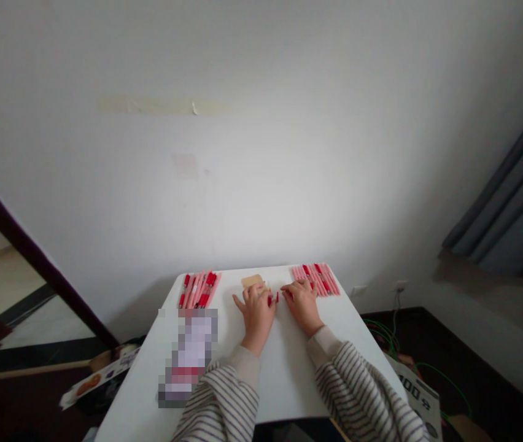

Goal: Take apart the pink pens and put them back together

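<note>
Both my hands are over the middle of the white table [284,387]. My left hand [258,313] is closed, its little finger sticking out, with a small red piece [269,301] at its thumb side. My right hand [302,306] is also closed, around another red piece [288,295], mostly hidden by the fingers. A short red bit [277,298] shows in the gap between the hands. Just beyond my left fingers lies a tan piece [253,280], partly covered. Pink and red pens [199,290] lie in a row at the left; a second row of similar pens [328,279] is at the right, beside my right hand.
A pixelated, phone-shaped object [190,356] lies on the left of the table, near my left sleeve. The wall [261,153] stands behind the table. Green cables [383,331] and a printed box [415,390] are on the floor at the right.
</note>
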Motion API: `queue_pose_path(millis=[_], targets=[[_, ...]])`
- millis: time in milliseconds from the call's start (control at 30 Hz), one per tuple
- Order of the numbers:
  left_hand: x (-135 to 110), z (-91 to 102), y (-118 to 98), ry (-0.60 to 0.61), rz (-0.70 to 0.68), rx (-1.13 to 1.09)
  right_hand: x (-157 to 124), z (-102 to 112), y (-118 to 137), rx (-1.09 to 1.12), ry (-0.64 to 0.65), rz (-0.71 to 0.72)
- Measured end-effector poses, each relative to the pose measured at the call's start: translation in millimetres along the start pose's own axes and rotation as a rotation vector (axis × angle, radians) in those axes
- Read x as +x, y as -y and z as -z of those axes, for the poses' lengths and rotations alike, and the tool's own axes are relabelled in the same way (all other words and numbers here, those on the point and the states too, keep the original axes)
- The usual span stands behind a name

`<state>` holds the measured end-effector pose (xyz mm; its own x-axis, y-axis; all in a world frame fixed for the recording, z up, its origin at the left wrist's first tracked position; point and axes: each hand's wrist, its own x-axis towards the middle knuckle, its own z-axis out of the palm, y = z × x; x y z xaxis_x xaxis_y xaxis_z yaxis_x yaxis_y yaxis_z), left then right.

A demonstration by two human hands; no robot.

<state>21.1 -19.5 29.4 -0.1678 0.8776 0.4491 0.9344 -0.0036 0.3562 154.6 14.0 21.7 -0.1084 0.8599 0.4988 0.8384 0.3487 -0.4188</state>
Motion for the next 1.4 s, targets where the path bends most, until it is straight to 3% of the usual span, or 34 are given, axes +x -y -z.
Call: queue_pose_path(millis=[533, 1000, 1400], targets=[[2, 0.5, 7, -0.050, 0.072, 0.025, -4, -3, -14, 0.100, -0.114, -0.003], [5, 3.8, 15, 0.006, -0.032, -0.051, -1, -10, -34, 0.109, -0.155, 0.115], [6, -0.3, 21, -0.025, 0.008, -0.053, -2, -7, -35, 0.094, -0.131, 0.013]])
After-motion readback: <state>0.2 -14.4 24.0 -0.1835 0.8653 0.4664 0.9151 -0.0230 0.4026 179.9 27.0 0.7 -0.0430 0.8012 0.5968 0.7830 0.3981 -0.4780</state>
